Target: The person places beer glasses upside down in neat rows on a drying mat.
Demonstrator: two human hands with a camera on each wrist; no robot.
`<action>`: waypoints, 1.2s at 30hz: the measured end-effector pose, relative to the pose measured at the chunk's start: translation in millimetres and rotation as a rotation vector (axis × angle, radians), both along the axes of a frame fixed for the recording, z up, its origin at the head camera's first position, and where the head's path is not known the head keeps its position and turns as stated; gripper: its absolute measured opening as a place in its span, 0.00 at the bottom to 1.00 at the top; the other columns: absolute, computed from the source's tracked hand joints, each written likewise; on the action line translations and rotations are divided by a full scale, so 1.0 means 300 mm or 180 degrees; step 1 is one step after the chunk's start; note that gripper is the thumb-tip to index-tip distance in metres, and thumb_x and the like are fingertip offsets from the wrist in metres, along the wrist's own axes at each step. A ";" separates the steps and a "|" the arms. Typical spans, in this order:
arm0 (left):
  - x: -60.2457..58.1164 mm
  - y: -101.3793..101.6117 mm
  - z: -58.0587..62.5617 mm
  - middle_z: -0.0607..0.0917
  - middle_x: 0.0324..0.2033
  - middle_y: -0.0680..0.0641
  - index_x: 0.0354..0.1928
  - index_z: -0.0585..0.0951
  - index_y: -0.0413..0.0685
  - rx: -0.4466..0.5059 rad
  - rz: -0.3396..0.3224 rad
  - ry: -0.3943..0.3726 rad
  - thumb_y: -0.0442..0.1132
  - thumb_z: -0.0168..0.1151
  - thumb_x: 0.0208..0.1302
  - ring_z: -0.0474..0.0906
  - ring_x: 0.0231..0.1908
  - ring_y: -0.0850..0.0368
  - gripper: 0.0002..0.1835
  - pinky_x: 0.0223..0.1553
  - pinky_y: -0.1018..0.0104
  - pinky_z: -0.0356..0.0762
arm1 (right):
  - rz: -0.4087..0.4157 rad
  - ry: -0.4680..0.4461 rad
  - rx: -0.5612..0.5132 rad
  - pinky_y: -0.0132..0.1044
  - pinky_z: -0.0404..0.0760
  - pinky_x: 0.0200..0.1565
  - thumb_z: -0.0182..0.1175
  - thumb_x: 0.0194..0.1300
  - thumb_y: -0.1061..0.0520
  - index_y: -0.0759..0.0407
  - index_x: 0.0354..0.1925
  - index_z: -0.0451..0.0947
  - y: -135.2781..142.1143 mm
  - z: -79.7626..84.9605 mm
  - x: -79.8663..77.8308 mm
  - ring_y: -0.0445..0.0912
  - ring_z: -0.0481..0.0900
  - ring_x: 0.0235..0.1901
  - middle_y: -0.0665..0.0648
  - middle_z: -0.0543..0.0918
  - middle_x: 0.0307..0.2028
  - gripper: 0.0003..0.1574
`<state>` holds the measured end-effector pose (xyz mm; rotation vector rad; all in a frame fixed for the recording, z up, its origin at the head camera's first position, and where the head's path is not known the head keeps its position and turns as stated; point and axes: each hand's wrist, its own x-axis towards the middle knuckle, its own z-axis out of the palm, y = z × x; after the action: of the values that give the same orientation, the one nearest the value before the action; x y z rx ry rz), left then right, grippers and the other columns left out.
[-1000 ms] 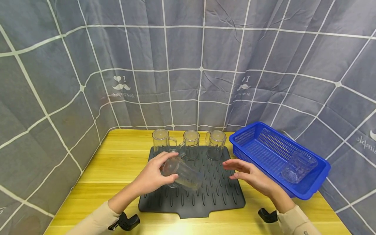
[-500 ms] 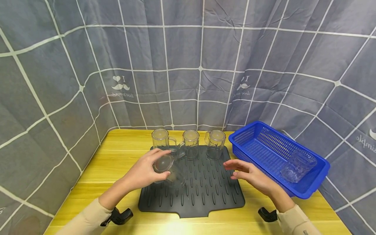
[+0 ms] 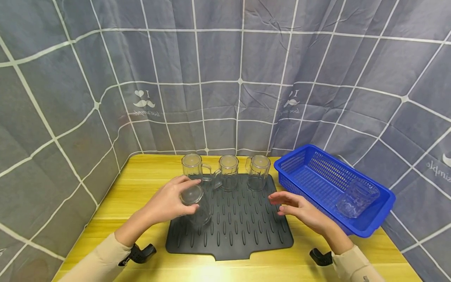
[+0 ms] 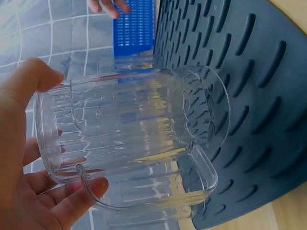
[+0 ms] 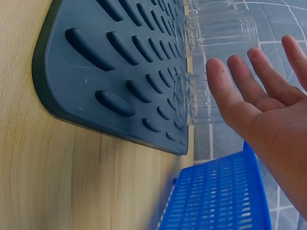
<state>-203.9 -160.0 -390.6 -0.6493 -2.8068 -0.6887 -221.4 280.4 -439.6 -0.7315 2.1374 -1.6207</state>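
Note:
My left hand (image 3: 170, 201) grips a clear glass mug (image 4: 124, 124) by its base end, thumb on one side and fingers on the other. The mug is upside down, its rim close over the left part of the dark ridged drying mat (image 3: 243, 231); its handle (image 4: 206, 172) shows in the left wrist view. Behind it, three more glass mugs stand upside down along the mat's back: a left one (image 3: 192, 164), a middle one (image 3: 230, 172) and a right one (image 3: 258, 172). My right hand (image 3: 303, 211) hovers by the mat's right edge, fingers relaxed, holding nothing.
A blue plastic basket (image 3: 299, 172) stands to the right of the mat, set at an angle. One glass mug (image 3: 357, 197) lies tilted inside it. The yellow wooden table (image 3: 141, 184) meets a grey checked curtain (image 3: 222, 58) at the back and sides.
My left hand has moved left with the mug, which has turned from tilted to nearly upright, base up, over the mat's left side. The right hand has stayed almost still.

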 end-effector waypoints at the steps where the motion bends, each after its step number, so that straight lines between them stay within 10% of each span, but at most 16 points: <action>1: -0.003 -0.003 0.001 0.78 0.51 0.54 0.67 0.77 0.61 -0.0011 0.0001 0.0030 0.57 0.75 0.50 0.74 0.41 0.59 0.39 0.35 0.64 0.74 | -0.0004 -0.0001 -0.0002 0.52 0.78 0.60 0.51 0.78 0.59 0.61 0.71 0.67 0.000 0.000 0.000 0.61 0.70 0.67 0.71 0.68 0.69 0.26; 36: -0.049 -0.073 -0.057 0.76 0.61 0.44 0.73 0.71 0.60 -0.0371 0.0084 -0.0079 0.61 0.68 0.60 0.72 0.59 0.46 0.40 0.44 0.47 0.80 | 0.0049 -0.0188 0.0108 0.54 0.78 0.60 0.54 0.77 0.53 0.61 0.71 0.66 -0.033 -0.012 0.001 0.66 0.67 0.68 0.71 0.66 0.70 0.29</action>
<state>-218.7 -181.8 -407.9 -0.6257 -2.8903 -0.5355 -221.3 270.7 -443.1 -0.6797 2.1075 -1.5747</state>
